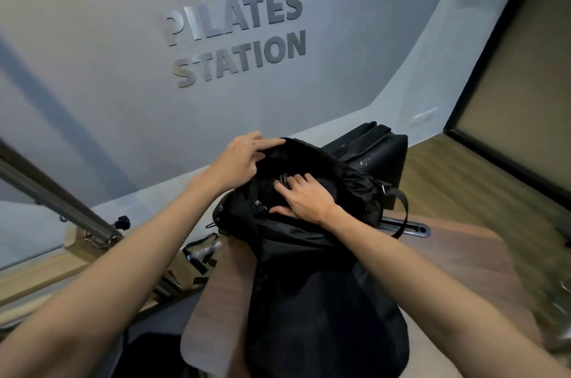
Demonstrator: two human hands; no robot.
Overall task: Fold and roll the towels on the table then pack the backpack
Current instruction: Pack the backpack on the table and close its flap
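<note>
Both hands at open black backpack (324, 300); contents dark.

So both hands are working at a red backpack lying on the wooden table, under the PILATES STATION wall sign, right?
Not quite: the backpack is black, not red, as the head view shows. The rest holds: the left hand and right hand are both at its opening, it lies on the wooden table, under the PILATES STATION sign.

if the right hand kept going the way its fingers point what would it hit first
Probably the zipper pulls on the black backpack, right at the right hand's fingertips; depth is unclear.
</note>
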